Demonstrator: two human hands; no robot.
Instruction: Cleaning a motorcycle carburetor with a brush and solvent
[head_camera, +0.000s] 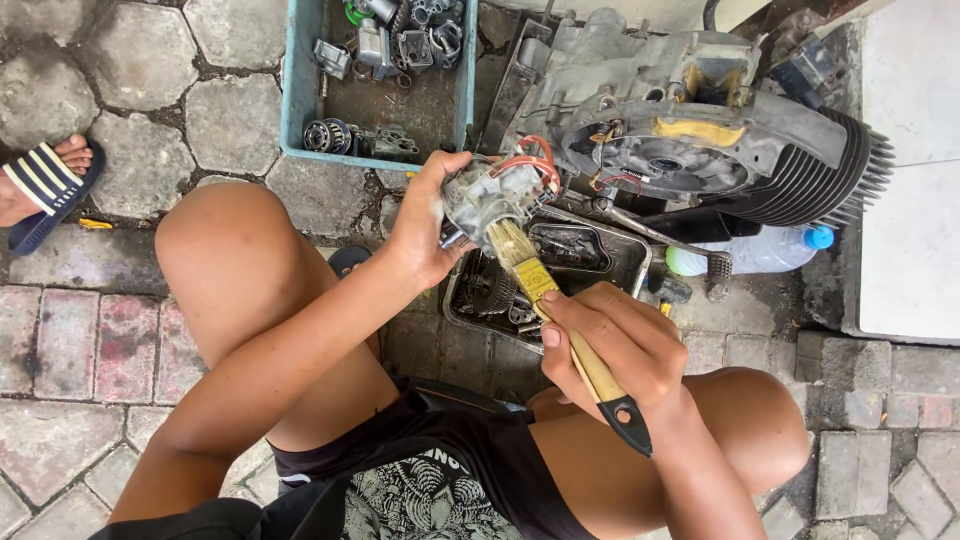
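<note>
Frame centre: left hand (425, 225) clamps a metal part (490, 195) — right hand (615, 345) grips a brush (560, 315), bristles touching it.

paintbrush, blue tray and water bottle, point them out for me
paintbrush (560, 318), head view, on the yellow handle just above the right hand's fingers
blue tray (294, 90), head view, on its left wall
water bottle (765, 252), head view, on the clear body beside the blue cap

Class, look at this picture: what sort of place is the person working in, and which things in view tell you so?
Probably an outdoor, informal repair spot on paved ground. Clues: the paving stones underfoot, a stripped engine resting on the ground, and a blue tray of loose metal parts. The left hand holds a metal part; the right hand brushes it with a paintbrush.
</note>
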